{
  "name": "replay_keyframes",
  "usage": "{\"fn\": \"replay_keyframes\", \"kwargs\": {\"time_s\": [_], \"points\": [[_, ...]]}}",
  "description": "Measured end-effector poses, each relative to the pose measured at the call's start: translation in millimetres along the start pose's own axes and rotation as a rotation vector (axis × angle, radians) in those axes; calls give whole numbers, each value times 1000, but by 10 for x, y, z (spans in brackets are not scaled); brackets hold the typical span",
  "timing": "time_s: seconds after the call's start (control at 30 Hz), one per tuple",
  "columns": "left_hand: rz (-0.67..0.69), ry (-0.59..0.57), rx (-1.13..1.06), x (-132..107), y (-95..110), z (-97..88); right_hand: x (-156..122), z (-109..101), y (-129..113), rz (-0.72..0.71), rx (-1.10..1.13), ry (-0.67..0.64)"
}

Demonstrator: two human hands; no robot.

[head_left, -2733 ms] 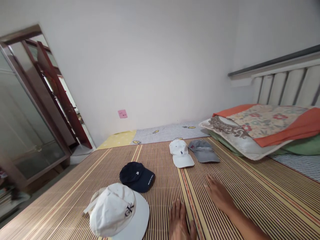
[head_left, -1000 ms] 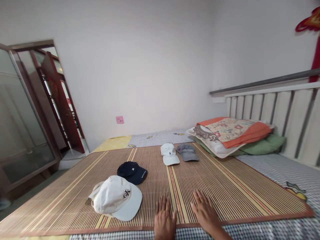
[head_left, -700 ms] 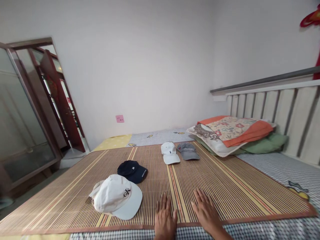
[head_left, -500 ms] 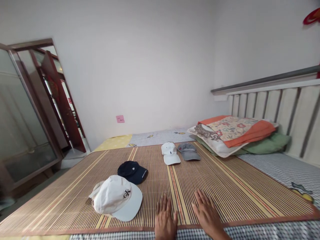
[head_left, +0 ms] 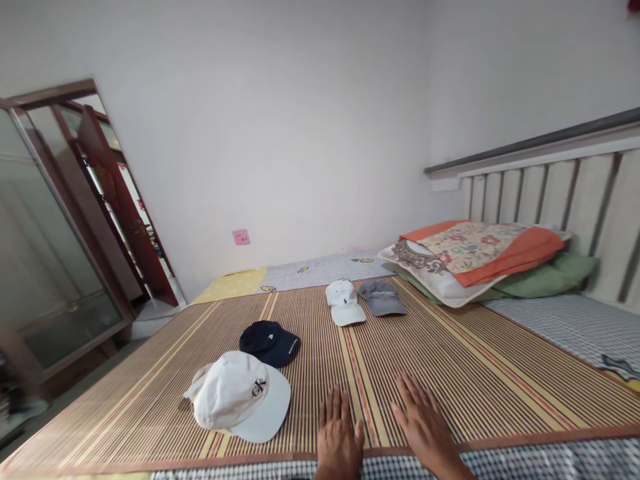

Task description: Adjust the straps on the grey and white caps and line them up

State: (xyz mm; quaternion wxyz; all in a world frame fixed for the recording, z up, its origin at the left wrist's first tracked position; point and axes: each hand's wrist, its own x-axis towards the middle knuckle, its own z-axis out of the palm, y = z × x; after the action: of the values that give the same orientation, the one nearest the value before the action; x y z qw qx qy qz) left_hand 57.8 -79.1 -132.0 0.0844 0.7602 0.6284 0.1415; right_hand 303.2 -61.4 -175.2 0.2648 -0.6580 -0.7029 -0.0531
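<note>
My left hand lies flat on the striped bamboo mat near its front edge, fingers stretched out and nothing in it. To its right, my right hand rests flat the same way, with a gap between the two. Left of my hands sits a white baseball cap with black CK letters, its brim pointing right. Just behind that one is a navy cap. Farther back, a smaller white cap and a grey cap stand side by side, brims toward me.
Pillows with an orange-edged floral cover lie on a green cloth at the right, against a white slatted headboard. A pink switch plate is on the wall. An open doorway stands at the left.
The view has turned slightly, so the scene sits a little differently in the picture. Both hands stay flat on the mat, and the caps keep their places.
</note>
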Motion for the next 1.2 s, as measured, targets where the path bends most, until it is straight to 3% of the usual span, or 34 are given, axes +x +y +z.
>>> {"fn": "replay_keyframes", "kwargs": {"time_s": [0.13, 0.2, 0.3, 0.37, 0.63, 0.77, 0.9, 1.2], "points": [[-43, -80, -132, -23, 70, -121, -15, 54, 26, -4, -1, -14], [-87, -46, -261, -32, 106, -193, -44, 77, 36, -18, -20, 10], [-246, 122, -842, 42, 87, -292, -134, 108, 49, -47, -24, 36], [-402, 229, -1229, 174, 8, -358, -218, 128, 60, -71, -6, 33], [-842, 326, -1782, 906, -514, -697, -402, 135, 50, -103, 25, 60], [-954, 354, -1990, 1180, -671, -821, -393, 115, 32, -128, -10, 127], [-968, 442, -2132, 1374, -765, -885, -390, 110, 31, -163, -53, 178], [-965, 570, -2211, 1540, -862, -946, -382, 85, -2, -144, -166, 210]]}}
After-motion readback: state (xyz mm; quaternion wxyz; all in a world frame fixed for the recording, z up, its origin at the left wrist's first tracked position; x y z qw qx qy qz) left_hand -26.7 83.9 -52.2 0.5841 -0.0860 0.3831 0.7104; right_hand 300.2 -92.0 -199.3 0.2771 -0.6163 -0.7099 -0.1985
